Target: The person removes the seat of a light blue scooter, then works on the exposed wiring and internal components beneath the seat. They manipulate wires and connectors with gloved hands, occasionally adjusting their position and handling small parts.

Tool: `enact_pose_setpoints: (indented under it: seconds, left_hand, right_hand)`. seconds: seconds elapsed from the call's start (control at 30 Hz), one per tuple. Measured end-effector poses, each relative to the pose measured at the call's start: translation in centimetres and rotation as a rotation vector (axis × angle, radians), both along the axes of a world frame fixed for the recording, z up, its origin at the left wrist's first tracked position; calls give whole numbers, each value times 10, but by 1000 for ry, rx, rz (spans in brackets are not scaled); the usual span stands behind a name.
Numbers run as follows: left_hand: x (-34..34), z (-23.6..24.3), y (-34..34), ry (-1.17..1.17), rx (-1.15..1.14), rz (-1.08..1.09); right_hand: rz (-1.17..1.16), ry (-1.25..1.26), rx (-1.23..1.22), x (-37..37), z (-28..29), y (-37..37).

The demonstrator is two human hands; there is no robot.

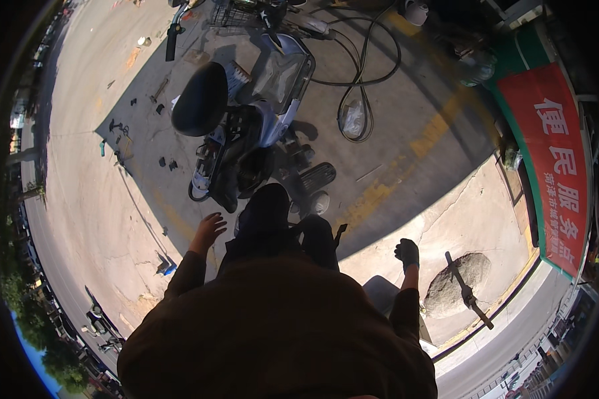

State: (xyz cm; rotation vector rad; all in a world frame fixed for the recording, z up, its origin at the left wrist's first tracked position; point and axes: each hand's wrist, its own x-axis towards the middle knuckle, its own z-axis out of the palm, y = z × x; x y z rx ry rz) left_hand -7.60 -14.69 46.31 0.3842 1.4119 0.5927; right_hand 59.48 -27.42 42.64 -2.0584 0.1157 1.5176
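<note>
A person looks down at the ground from above. The left hand (208,229) is bare and its fingers (214,218) are spread out and loose, holding nothing. It hangs in the air near the back wheel (203,183) of a scooter (246,113). The right hand (406,253) wears a dark glove and its fingers are curled in; it is too small to tell if it holds anything. It is well apart from the scooter, out in the sun. The scooter stands in the shade in front of the person, with a round black seat (199,98) and a grey body. A black hose (363,63) lies in loops on the ground past the scooter, and a clear bag (353,120) lies inside one loop. Small tools and parts (161,86) are spread on the ground to the left of the scooter. A flat black pedal (316,176) lies just beside the scooter. To the right of the gloved hand sits a grey mound (458,282) with a long bar (469,291) lying across it. A red banner (556,159) with a green edge hangs on the far right. The person's dark shoe (266,206) is between the two hands.
</note>
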Motion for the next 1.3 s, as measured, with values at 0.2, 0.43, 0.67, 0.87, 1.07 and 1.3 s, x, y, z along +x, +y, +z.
enact_pose_setpoints:
  seconds: [0.2,0.43,0.67,0.87,1.07,1.3]
  left_hand:
    - [25,7,-11,52,-147,141]
    - [53,7,7,330,-215,281]
    - [51,-18,63,212,-133,350]
    - [93,-44,145,194,-163,495]
    - [122,-46,211,48,-115,604]
    - [128,19,350,176,34,698]
  right_hand:
    - [108,170,50,-1,-17,-13]
    - [287,227,-97,-44,-40,-5]
    - [640,283,-71,-25,-48,88]
    - [856,-11,51,-1,-51,260]
    - [1490,-228,392,-52,-50,511]
    - [1578,-305,938,-232,83,780]
